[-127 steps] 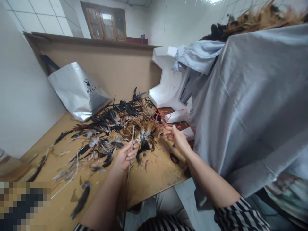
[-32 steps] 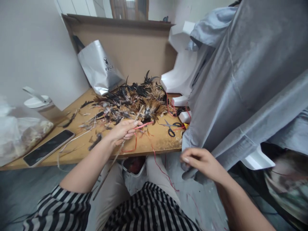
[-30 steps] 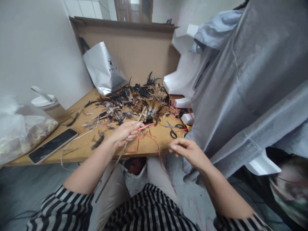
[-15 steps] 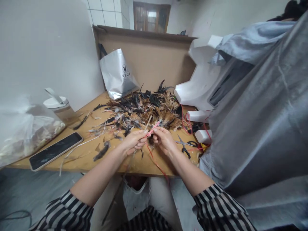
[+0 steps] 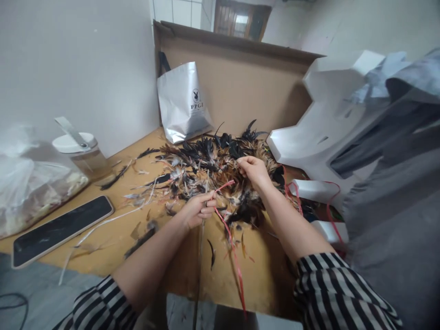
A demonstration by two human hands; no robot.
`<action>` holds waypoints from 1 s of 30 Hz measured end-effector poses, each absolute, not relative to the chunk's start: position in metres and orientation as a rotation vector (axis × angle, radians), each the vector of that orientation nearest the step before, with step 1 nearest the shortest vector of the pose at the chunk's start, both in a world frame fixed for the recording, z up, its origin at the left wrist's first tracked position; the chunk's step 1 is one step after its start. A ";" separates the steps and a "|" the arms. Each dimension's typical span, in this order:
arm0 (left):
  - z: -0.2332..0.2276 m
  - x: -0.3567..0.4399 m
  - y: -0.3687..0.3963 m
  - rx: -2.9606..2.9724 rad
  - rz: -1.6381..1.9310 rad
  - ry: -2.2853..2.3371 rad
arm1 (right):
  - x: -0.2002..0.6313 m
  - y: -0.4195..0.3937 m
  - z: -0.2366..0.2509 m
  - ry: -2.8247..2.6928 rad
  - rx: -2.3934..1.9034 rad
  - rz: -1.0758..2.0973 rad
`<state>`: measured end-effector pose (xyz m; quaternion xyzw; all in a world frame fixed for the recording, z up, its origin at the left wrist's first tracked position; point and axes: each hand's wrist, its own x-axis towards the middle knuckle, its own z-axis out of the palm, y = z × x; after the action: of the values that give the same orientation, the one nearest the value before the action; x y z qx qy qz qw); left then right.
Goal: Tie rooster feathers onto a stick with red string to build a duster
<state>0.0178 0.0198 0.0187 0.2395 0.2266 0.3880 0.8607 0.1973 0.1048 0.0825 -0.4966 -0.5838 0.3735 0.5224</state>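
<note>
My left hand [image 5: 200,208] is closed around a thin stick [image 5: 206,182] and a red plastic string [image 5: 227,230]. A short pink end of the string sticks out to the right of the fingers, and its long tail hangs past the table's front edge. My right hand [image 5: 253,170] reaches over a heap of brown and black feathers [image 5: 202,158]. Its thumb and fingertips are pressed together at the feathers; whatever is between them is too small to make out.
A silver bag [image 5: 182,103] stands behind the heap against cardboard [image 5: 240,78]. To the left are a phone [image 5: 63,229], a lidded cup [image 5: 84,156] and a plastic bag [image 5: 37,192]. White foam [image 5: 299,142] and grey cloth [image 5: 392,220] border the right side. Loose feathers [image 5: 142,238] lie on the table.
My right hand has let go of the pink string end and moved up and right into the feathers. My left hand keeps the stick and string. The view has shifted, and the scissors no longer show.
</note>
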 end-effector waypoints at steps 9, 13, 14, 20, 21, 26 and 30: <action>0.010 0.012 0.029 0.314 0.894 0.413 | 0.112 0.204 0.063 -1.987 -1.579 0.387; 0.006 0.011 0.031 0.302 0.902 0.391 | 0.098 0.220 0.047 -1.983 -1.881 0.276; 0.005 0.011 0.031 0.304 0.900 0.392 | 0.097 0.223 0.044 -1.972 -1.933 0.272; 0.000 0.009 0.034 0.293 0.896 0.409 | 0.099 0.237 0.039 -1.888 -2.004 0.289; -0.001 0.009 0.034 0.285 0.894 0.408 | 0.098 0.239 0.040 -1.876 -1.966 0.270; -0.002 0.007 0.036 0.241 0.883 0.401 | 0.086 0.246 0.044 -1.945 -1.704 0.208; -0.003 0.006 0.036 0.218 0.891 0.373 | 0.067 0.246 0.037 -2.051 -1.758 0.274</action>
<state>0.0059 0.0365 -0.0032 0.1045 0.1788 0.4275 0.8800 0.0673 0.2462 0.0372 -0.6327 -0.7383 0.0985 0.2117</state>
